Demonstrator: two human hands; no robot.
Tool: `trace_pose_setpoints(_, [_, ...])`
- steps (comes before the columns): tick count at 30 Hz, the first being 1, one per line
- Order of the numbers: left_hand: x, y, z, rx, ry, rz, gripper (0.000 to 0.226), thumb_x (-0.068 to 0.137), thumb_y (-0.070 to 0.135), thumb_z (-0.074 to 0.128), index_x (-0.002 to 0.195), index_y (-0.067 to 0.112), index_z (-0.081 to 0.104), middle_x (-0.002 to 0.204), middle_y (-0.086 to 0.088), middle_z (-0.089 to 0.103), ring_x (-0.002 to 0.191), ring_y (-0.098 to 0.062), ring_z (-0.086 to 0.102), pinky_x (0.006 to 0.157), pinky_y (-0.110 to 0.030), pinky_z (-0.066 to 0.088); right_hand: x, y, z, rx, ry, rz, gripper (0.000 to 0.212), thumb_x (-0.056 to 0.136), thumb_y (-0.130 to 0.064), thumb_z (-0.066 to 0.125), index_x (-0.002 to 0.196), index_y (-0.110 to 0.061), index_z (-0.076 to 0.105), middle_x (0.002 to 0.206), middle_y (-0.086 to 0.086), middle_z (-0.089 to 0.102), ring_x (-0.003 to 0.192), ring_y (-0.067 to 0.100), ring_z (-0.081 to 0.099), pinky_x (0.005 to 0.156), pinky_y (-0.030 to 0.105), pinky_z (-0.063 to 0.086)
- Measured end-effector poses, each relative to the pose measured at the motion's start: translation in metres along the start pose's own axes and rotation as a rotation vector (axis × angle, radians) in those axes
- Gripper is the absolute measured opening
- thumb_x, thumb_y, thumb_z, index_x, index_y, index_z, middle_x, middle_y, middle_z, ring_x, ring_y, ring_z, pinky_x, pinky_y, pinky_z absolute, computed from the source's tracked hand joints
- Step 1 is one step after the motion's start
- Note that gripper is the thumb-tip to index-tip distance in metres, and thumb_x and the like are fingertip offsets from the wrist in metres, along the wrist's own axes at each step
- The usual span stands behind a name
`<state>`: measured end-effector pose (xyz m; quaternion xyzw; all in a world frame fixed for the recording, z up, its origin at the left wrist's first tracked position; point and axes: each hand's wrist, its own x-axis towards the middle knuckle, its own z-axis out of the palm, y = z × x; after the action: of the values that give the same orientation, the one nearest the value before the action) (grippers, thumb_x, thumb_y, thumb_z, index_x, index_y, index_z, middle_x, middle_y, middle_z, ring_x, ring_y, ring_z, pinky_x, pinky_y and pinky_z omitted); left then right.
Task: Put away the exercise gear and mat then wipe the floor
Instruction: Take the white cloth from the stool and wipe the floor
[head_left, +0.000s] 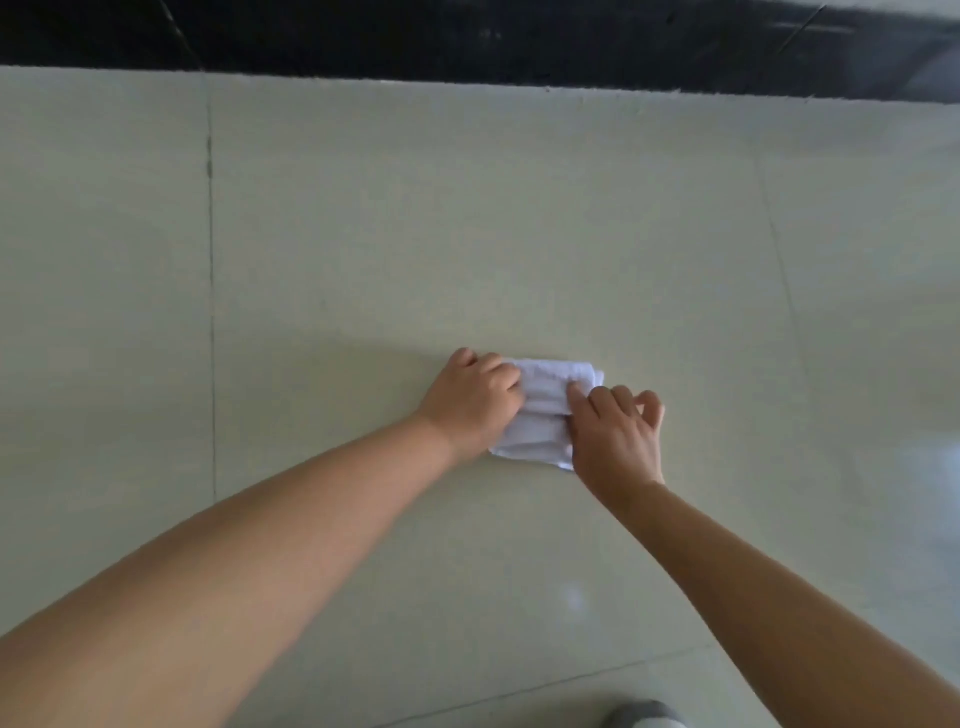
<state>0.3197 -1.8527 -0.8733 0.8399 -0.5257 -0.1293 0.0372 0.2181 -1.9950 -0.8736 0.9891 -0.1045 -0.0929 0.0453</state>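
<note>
The small white folded terry cloth is lying flat on the pale cream glossy tiled floor, and both bare hands are pressing on it from either side. The left hand is resting on the cloth's left edge, its fingers curling together over the fabric and bunching it slightly beneath the knuckles. The right hand is lying on the cloth's right edge; its forefinger is stretching forward across the fabric, pointing toward the left hand's fingers, while the remaining fingers are bending loosely, spread apart, just off the cloth's right side (whether they are touching the floor is unclear). Only a narrow strip of cloth is showing between the two sets of fingers, with one corner poking out below the right hand's wrist side. Beyond the fingertips, well apart, a black glossy band is running along the far edge of the floor. A dark grout line is running well off to the left of the left hand's fingers
</note>
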Motion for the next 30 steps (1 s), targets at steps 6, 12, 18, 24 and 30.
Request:
trace_pose_setpoints(6, [0.078, 0.0, -0.036, 0.055, -0.175, -0.185, 0.035, 0.095, 0.01, 0.043, 0.128, 0.01, 0.055, 0.139, -0.006, 0.047, 0.134, -0.024, 0.036, 0.106, -0.036, 0.03, 0.074, 0.027, -0.017, 0.027, -0.193, 0.218, 0.058, 0.089, -0.008, 0.043, 0.145, -0.011, 0.03, 0.131, 0.01, 0.049, 0.122, 0.028, 0.042, 0.102, 0.038, 0.022])
trace_pose_setpoints(12, [0.054, -0.063, -0.04, 0.115, -0.095, -0.383, 0.027, 0.085, 0.011, 0.059, 0.111, 0.009, 0.065, 0.118, -0.007, 0.062, 0.119, -0.027, 0.055, 0.095, -0.035, 0.041, 0.132, -0.02, -0.032, 0.115, -0.163, 0.071, 0.053, 0.094, -0.011, 0.039, 0.145, -0.015, 0.03, 0.138, 0.008, 0.043, 0.129, 0.027, 0.035, 0.103, 0.038, 0.026])
trace_pose_setpoints(18, [-0.006, -0.081, -0.016, 0.159, -0.01, -0.225, 0.017, 0.063, 0.02, 0.051, 0.059, 0.012, 0.065, 0.067, -0.008, 0.069, 0.059, -0.026, 0.069, 0.061, -0.032, 0.034, 0.093, -0.047, -0.018, 0.086, 0.084, -0.125, 0.026, 0.065, -0.012, 0.06, 0.085, -0.01, 0.075, 0.076, -0.001, 0.068, 0.075, 0.021, 0.063, 0.077, 0.033, 0.027])
trace_pose_setpoints(24, [0.065, -0.012, -0.012, 0.097, -0.097, 0.042, 0.03, 0.063, 0.02, 0.041, 0.05, 0.013, 0.067, 0.062, 0.0, 0.07, 0.058, -0.017, 0.07, 0.058, -0.023, 0.045, 0.054, 0.052, -0.002, -0.049, 0.017, 0.061, 0.047, 0.064, -0.013, 0.042, 0.1, -0.005, 0.072, 0.079, 0.003, 0.07, 0.085, 0.024, 0.048, 0.075, 0.032, 0.027])
trace_pose_setpoints(30, [0.139, -0.003, -0.045, 0.142, -0.188, -0.185, 0.033, 0.091, 0.006, 0.046, 0.121, 0.006, 0.06, 0.126, -0.01, 0.06, 0.122, -0.03, 0.052, 0.099, -0.035, 0.039, 0.13, 0.067, -0.029, 0.09, -0.205, 0.244, 0.055, 0.091, -0.011, 0.039, 0.145, -0.014, 0.03, 0.137, 0.006, 0.042, 0.128, 0.025, 0.034, 0.103, 0.038, 0.025])
